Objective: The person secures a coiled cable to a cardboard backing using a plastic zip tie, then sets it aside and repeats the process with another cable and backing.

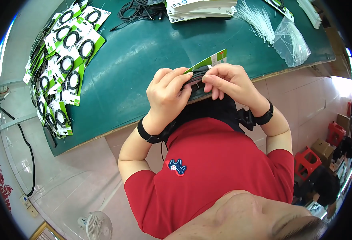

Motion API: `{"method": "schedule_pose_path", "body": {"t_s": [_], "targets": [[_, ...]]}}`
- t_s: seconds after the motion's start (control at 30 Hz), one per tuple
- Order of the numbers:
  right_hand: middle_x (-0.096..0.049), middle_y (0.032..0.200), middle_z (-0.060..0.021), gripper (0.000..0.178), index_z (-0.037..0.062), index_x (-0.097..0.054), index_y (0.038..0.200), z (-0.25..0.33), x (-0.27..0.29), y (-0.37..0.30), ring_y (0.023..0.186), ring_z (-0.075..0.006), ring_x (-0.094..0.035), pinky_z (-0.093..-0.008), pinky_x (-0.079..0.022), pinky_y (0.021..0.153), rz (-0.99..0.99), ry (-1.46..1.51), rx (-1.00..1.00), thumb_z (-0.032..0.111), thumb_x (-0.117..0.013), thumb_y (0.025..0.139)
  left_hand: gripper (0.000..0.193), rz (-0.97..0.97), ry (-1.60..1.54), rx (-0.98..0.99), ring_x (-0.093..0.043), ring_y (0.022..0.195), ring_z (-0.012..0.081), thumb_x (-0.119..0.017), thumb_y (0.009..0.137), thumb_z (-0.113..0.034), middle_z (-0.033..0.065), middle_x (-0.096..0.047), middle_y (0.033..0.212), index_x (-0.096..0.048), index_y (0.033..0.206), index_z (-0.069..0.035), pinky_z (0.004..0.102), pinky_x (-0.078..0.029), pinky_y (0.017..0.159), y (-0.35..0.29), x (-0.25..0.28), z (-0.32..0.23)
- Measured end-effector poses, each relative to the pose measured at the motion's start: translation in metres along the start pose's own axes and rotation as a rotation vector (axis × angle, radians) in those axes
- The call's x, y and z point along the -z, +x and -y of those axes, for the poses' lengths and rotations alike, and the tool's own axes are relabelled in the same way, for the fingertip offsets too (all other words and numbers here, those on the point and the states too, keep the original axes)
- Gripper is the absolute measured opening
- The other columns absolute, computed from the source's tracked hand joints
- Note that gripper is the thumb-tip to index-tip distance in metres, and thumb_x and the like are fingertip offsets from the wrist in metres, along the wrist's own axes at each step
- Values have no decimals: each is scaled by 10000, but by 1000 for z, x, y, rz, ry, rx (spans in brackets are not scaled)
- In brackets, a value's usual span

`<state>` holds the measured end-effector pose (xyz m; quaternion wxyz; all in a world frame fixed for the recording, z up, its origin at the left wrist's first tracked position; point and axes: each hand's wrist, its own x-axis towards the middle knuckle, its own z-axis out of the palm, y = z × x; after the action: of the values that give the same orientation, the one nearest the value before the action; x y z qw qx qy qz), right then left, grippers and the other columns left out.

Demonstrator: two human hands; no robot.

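At the near edge of the green table (124, 52), my left hand (166, 94) is closed round a coiled black cable (199, 76) and a green-and-white backing card (219, 57). The coil lies against the card, which tilts up behind it. On the coil's right side, my right hand (234, 82) has its thumb and forefinger pinched together while the other fingers curl below. Whatever sits in that pinch is too small to make out. Part of the coil is covered by my left fingers.
Many carded cable coils (67, 64) are heaped at the left. Loose black cables (138, 11) and a stack of cards (200, 18) lie at the back. White cable ties (260, 24) fan out beside a clear plastic bag (291, 45). Red stools (307, 162) stand at lower right.
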<state>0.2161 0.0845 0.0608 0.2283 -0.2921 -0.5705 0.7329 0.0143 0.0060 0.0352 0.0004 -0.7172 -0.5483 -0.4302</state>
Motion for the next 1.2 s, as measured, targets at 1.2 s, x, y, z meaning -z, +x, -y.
{"method": "schedule_pose_path", "body": {"t_s": [1.2], "targets": [[-637,877,-35,105,-19,-729,981,-16,10,33,697,-73,-655,-168,-498,533,208,-183,-59,55,-691,917,205,352,-775,1007,-664,839,111,-731,805,-18,95,-720,939,-700,998,43,254,-549,724,-9,5,19]]}}
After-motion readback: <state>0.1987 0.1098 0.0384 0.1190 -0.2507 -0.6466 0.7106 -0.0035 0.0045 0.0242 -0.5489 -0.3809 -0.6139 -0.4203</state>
